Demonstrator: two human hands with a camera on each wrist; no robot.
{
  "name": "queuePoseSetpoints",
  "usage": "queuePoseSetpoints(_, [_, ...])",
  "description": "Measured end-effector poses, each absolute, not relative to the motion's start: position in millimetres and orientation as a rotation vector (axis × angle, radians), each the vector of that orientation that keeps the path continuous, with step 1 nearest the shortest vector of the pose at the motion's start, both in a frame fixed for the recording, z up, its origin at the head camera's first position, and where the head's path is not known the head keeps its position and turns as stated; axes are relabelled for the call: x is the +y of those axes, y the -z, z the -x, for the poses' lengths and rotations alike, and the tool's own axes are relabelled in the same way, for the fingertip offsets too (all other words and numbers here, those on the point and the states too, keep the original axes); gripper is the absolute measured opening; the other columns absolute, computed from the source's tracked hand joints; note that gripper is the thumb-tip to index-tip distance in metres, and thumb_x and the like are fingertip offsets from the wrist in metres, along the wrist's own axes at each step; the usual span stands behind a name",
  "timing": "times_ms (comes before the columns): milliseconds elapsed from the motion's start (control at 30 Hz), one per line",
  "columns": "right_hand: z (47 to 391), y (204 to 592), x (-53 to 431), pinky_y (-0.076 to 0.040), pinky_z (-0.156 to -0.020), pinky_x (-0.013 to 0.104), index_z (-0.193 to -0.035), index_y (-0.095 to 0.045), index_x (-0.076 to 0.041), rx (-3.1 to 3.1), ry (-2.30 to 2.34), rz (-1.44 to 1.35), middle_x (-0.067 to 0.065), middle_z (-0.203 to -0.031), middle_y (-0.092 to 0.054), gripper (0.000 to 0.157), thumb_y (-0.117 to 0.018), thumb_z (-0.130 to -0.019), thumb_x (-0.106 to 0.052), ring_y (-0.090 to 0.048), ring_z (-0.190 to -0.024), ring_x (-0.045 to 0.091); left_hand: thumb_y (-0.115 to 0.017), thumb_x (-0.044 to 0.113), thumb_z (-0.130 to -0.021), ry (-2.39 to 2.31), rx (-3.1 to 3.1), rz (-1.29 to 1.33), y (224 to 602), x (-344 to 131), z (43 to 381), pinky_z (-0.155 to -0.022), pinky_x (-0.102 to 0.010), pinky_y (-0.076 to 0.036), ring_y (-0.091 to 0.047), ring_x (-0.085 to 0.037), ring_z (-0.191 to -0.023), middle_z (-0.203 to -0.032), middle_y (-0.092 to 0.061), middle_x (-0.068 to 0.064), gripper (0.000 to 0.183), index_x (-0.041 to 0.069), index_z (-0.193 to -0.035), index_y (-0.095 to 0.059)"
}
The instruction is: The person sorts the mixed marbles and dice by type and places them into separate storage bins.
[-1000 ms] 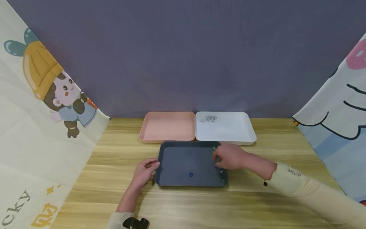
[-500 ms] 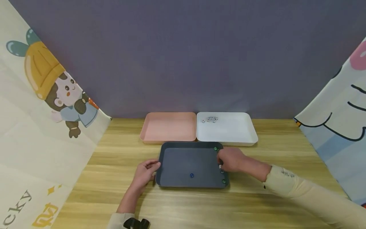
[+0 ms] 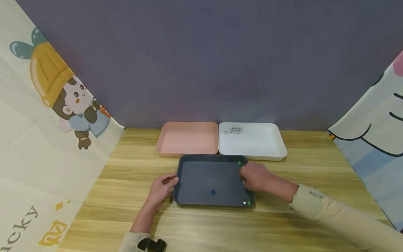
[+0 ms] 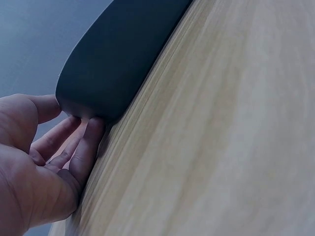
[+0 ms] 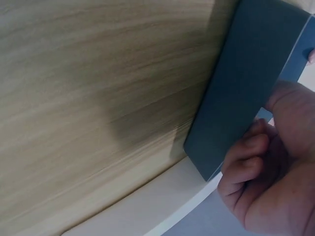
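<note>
Tray (image 3: 196,178) on tabletop (image 3: 201,229), small pieces inside

Near right corner of tray: clear piece (image 3: 244,201) just beside green piece (image 3: 248,203). Blue piece (image 3: 213,192) on tray floor, toward near side. Left hand (image 3: 160,190) pinches tray's left end, thumb at rim, fingers against outside. Right hand (image 3: 255,176) at right end, fingers curled; cannot tell whether they hold anything. Second green piece (image 3: 239,163) near far right corner. Beyond: pink tray (image 3: 189,140) left, white tray (image 3: 256,143) right, latter holding clustered white pieces (image 3: 235,131).
</note>
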State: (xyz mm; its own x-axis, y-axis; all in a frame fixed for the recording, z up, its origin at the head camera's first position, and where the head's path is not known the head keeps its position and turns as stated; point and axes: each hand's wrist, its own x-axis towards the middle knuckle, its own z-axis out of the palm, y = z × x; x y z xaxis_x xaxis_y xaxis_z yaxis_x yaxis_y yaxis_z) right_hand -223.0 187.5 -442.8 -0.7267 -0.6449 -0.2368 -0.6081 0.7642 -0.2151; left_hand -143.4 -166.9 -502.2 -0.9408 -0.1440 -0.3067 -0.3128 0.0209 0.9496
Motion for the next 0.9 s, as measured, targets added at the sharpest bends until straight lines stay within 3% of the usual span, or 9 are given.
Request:
queuePoseSetpoints(167, [225,444,189,-0.043,-0.052,0.028,-0.078,-0.068,-0.020,2.669,0.300,0.999,-0.013,-0.066,-0.052,0.008,-0.073,-0.081,-0.014,-0.047,-0.056,0.007,-0.071,0.025,-0.091,-2.039,2.170,0.458,503,-168,143,-0.068,-0.035,-0.055,-0.062,-0.022,-0.093,-0.107,-0.062,-0.014,0.043,-0.001,-0.124,-0.063])
queuePoseSetpoints(467, [222,435,187,-0.045,-0.064,0.029,-0.090,-0.066,-0.025,2.678,0.647,1.161,-0.015,-0.079,-0.054,0.012,-0.076,-0.084,-0.020,-0.051,-0.072,0.007,-0.071,0.022,-0.091,-2.049,2.163,0.443,504,-168,144,-0.068,-0.036,-0.056,-0.062,-0.022,-0.092,-0.106,-0.061,-0.015,0.041,-0.002,-0.124,-0.062])
queuePoseSetpoints(700, [212,414,182,-0.047,-0.058,0.025,-0.096,-0.067,-0.026,2.601,0.914,1.197,-0.012,-0.087,-0.061,0.018,-0.075,-0.084,-0.016,-0.048,-0.052,0.002,-0.067,0.015,-0.094,-2.044,2.133,0.467,501,-168,145,-0.067,-0.036,-0.055,-0.062,-0.022,-0.091,-0.104,-0.061,-0.015,0.037,-0.005,-0.125,-0.060])
queuePoseSetpoints(900, [200,393,179,-0.044,-0.052,0.024,-0.098,-0.067,-0.027,2.614,0.980,1.266,-0.014,-0.087,-0.060,0.020,-0.076,-0.084,-0.015,-0.046,-0.054,0.002,-0.068,0.018,-0.093,-2.037,2.153,0.483,505,-168,146,-0.067,-0.035,-0.054,-0.062,-0.021,-0.092,-0.107,-0.062,-0.014,0.038,-0.002,-0.125,-0.062])
